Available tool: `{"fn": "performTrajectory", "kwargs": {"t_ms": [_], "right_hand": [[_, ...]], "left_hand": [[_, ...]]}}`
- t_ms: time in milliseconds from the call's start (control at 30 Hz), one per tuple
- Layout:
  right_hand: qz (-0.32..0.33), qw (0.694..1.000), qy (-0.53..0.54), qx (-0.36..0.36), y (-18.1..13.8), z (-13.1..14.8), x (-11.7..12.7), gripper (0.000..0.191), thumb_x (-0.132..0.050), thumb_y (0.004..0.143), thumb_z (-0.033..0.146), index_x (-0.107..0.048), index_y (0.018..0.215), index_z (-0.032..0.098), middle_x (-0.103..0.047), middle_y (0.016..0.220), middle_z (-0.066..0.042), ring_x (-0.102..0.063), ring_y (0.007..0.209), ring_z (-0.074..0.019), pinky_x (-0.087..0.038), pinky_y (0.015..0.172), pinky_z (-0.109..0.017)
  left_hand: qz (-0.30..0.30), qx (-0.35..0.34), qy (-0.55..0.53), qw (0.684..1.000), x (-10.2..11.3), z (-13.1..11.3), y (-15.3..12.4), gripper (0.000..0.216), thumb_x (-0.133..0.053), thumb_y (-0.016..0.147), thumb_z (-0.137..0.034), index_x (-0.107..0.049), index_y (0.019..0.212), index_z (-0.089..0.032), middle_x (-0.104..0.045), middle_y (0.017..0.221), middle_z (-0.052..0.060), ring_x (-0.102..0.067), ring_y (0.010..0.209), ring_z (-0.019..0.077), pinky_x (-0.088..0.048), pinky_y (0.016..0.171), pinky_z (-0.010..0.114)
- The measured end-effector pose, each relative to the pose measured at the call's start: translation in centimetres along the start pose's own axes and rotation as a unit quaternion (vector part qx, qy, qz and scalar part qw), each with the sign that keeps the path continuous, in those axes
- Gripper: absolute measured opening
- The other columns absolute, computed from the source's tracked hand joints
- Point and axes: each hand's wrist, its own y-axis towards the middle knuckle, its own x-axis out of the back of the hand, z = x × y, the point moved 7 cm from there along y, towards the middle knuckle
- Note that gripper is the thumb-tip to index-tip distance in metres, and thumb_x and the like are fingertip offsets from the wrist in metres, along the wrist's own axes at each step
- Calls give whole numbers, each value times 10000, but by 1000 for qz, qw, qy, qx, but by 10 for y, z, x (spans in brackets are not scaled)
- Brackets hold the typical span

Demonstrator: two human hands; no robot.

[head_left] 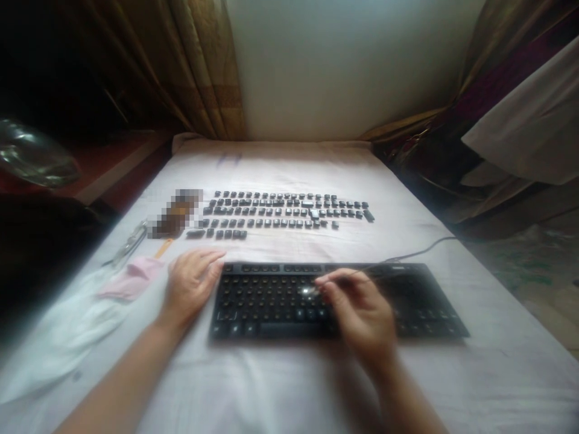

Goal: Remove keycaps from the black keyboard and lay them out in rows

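A black computer keyboard (pixel 298 330) lies on the cloth-covered table, with most of its upper and middle keycaps off and the bare key posts showing. A few keys remain in its lower rows. At its upper left corner rests my left hand (pixel 192 283), fingers stretched out and the thumb beside the keyboard's edge. My right hand (pixel 362 307) is over the middle of the board, thumb and fingertips pinched together. A small bright spot shows just left of those fingertips. What the pinch holds is too blurred to name.
Loose black keycaps (pixel 271 212) lie in rows beyond the keyboard. To the left are a pixelated brown object (pixel 176 214), a pink cloth (pixel 131 278) and a whitish cloth (pixel 67 325). The keyboard's cable (pixel 425 246) runs off the right edge. Curtains hang behind.
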Motion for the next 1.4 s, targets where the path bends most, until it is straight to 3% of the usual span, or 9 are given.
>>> {"fn": "performTrajectory", "kwargs": {"t_ms": [233, 500, 800, 1400], "right_hand": [[123, 992, -4, 16, 2, 8, -15, 40, -596, 912, 205, -634, 924, 206, -747, 801, -34, -729, 694, -151, -591, 620, -222], [200, 978, -50, 34, -1, 9, -22, 69, -567, 930, 202, -635, 934, 202, -748, 819, -38, -720, 695, -148, -558, 598, -215], [239, 965, -45, 100, -1, 18, -25, 113, -558, 929, 141, -641, 955, 212, -752, 857, -29, -730, 771, -146, -574, 713, -223], [250, 949, -107, 160, -12, 20, -37, 121, -485, 971, 147, -580, 989, 219, -735, 844, -57, -720, 757, -176, -577, 690, -274]], "left_hand": [[35, 32, -19, 999, -9, 6, -9, 374, -443, 967, -466, -735, 1060, -251, -769, 1011, 55, -672, 967, 258, -451, 899, 410], [52, 21, -19, 998, -11, 4, -6, 390, -444, 962, -483, -746, 1014, -243, -772, 959, 52, -676, 915, 252, -460, 865, 395], [53, 9, -15, 998, -10, 2, -5, 414, -434, 962, -492, -749, 996, -226, -769, 942, 53, -671, 896, 255, -465, 843, 391], [60, 5, 1, 998, -12, 0, -4, 422, -420, 979, -482, -744, 1017, -215, -768, 972, 56, -665, 939, 251, -453, 861, 387]]}}
